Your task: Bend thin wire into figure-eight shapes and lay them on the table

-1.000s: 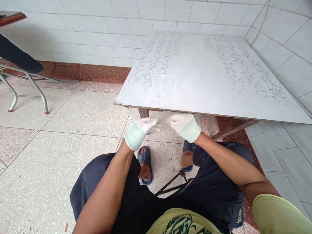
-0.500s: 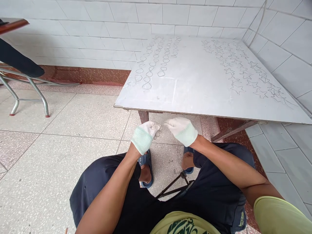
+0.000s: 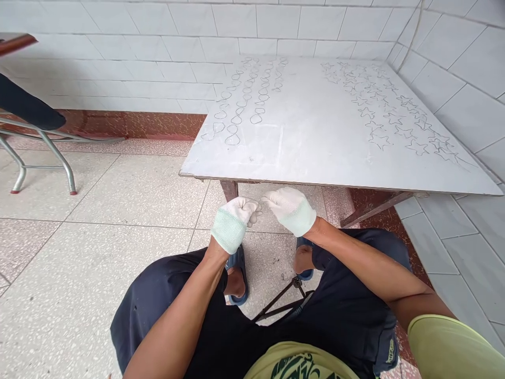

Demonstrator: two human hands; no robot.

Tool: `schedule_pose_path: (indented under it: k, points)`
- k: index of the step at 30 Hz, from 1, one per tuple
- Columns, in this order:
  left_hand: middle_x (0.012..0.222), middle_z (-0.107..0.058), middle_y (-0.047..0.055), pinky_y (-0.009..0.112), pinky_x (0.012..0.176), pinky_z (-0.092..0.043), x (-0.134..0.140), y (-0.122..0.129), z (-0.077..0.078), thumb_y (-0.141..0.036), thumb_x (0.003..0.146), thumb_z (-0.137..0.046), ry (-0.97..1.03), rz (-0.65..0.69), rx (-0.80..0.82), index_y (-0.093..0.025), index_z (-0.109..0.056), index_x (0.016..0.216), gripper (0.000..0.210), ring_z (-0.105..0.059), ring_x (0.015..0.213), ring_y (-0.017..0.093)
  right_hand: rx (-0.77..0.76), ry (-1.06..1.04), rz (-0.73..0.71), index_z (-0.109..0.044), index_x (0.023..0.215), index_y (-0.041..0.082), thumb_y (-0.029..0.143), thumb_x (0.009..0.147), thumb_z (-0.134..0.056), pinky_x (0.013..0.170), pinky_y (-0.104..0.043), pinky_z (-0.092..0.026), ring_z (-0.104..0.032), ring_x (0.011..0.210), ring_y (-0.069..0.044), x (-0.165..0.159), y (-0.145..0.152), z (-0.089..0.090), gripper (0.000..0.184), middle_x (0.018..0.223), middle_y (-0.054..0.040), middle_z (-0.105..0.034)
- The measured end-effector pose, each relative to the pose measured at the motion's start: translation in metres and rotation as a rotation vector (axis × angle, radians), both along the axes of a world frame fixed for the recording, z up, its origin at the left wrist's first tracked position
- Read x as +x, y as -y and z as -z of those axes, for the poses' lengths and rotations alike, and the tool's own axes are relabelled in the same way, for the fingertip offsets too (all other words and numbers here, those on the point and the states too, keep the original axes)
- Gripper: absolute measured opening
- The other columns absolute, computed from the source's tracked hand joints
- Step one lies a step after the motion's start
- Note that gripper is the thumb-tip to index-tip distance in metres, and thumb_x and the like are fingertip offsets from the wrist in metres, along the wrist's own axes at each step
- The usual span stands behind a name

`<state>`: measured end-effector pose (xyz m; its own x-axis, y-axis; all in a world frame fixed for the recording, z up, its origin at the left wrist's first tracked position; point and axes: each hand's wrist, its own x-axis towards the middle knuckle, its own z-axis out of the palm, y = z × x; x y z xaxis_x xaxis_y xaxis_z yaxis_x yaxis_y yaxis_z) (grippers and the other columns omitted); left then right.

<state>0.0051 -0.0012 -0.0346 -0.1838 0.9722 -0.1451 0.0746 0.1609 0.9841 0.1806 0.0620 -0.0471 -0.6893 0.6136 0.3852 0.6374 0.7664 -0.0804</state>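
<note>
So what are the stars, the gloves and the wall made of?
The stars: probably thin metal wire, dull grey, because they're skinny bent outlines. The gloves: likely knitted cloth, matte, with a textured look at the cuffs. The wall: probably glazed ceramic tile, smooth and slightly shiny, split into neat rectangles.

A white-topped table (image 3: 323, 152) carries thin wire shapes. Figure-eight wires (image 3: 233, 135) lie on its left side in four lines running front to back, the rightmost line the shortest. Star-shaped wires (image 3: 381, 142) crowd the right side, some overlapping towards the edge. Between both groups runs a bare strip.
</note>
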Motion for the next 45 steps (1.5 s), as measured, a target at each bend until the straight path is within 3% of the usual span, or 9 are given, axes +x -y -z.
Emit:
schedule_pose_path:
  k: [10,14,17,26,33,39,45]
  points:
    - [0.057,-0.061,-0.001,0.027,0.054,-0.042,0.014,0.009,-0.005,-0.045,0.082,-0.063,-0.038,-0.011,0.004,-0.021,-0.062,0.075,0.025,-0.058,0.055,0.014,-0.054,0.023,0.047,-0.081,0.093,0.022,0.027,0.111,-0.047,0.073,-0.037,-0.032,-0.056,0.074,-0.021,-0.001,0.002,-0.016,0.039,0.078,-0.0056,-0.072]
    - [0.054,-0.058,-0.002,0.028,0.060,-0.048,0.014,0.009,-0.011,-0.039,0.083,-0.063,-0.001,0.002,0.005,-0.022,-0.059,0.070,0.021,-0.059,0.055,0.014,-0.017,-0.014,-0.044,-0.082,0.112,0.023,0.030,0.113,-0.046,0.078,-0.036,-0.035,-0.060,0.084,-0.021,0.003,-0.004,-0.010,0.036,0.092,-0.0067,-0.077]
    - [0.053,-0.058,-0.002,0.027,0.056,-0.045,0.012,0.008,-0.015,-0.037,0.083,-0.063,-0.008,0.008,-0.008,-0.022,-0.060,0.071,0.020,-0.056,0.052,0.013,0.022,-0.038,-0.043,-0.080,0.121,0.023,0.034,0.114,-0.046,0.077,-0.036,-0.035,-0.058,0.082,-0.022,0.006,-0.006,-0.008,0.037,0.085,-0.0066,-0.074]
    - [0.055,-0.060,-0.001,0.026,0.052,-0.040,0.013,0.012,-0.019,-0.038,0.083,-0.062,-0.091,0.005,-0.011,-0.022,-0.061,0.069,0.022,-0.053,0.051,0.013,-0.005,0.144,-0.036,-0.080,0.102,0.021,0.028,0.109,-0.051,0.069,-0.039,-0.026,-0.052,0.072,-0.023,0.005,-0.003,-0.027,0.030,0.073,-0.0073,-0.067]
    - [0.057,-0.061,-0.001,0.028,0.062,-0.048,0.023,0.017,-0.014,-0.036,0.088,-0.060,-0.061,-0.075,0.044,-0.023,-0.060,0.065,0.026,-0.057,0.055,0.014,-0.031,0.155,0.056,-0.078,0.098,0.021,0.029,0.109,-0.051,0.068,-0.040,-0.025,-0.055,0.073,-0.024,-0.003,0.008,-0.021,0.031,0.074,-0.0083,-0.068]
    - [0.056,-0.060,-0.001,0.028,0.057,-0.047,0.020,0.014,-0.016,-0.035,0.087,-0.059,-0.057,-0.100,0.056,-0.023,-0.059,0.065,0.025,-0.052,0.051,0.013,-0.054,0.027,0.061,-0.078,0.108,0.023,0.029,0.113,-0.046,0.072,-0.038,-0.031,-0.062,0.084,-0.022,-0.007,0.018,-0.018,0.032,0.098,-0.0062,-0.078]
    - [0.059,-0.063,0.000,0.027,0.057,-0.044,0.015,0.014,-0.014,-0.036,0.090,-0.059,-0.071,-0.090,0.072,-0.022,-0.061,0.068,0.027,-0.054,0.054,0.013,-0.148,-0.168,0.084,-0.079,0.093,0.025,0.030,0.110,-0.053,0.073,-0.033,-0.037,-0.063,0.081,-0.019,-0.007,0.018,-0.014,0.031,0.086,-0.0040,-0.076]
